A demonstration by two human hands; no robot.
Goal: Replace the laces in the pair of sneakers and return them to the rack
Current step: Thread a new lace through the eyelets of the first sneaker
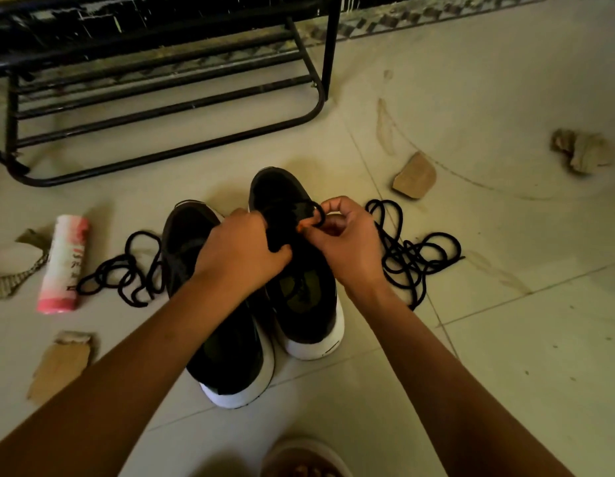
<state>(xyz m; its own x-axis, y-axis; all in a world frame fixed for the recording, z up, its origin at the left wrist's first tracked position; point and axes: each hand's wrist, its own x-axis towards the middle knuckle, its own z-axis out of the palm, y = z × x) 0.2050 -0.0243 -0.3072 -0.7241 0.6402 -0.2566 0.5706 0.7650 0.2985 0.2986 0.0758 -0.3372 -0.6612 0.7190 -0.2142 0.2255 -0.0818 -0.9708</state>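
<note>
The sneaker (313,339) in hand stands on the floor (505,339) at centre frame, toe pointing up the frame toward the rack (161,108), heel toward the bottom edge; its mate (230,366) sits just beside it on the left. The left grip (240,249) curls over the throat, holding the upper. The right grip (347,242), nearer the work, pinches a black lace loop (318,215) at the throat's right side, so the pull likely runs across the shoe's long axis. Both shoes are black with white soles; loose black cord (413,259) lies heaped to the right
</note>
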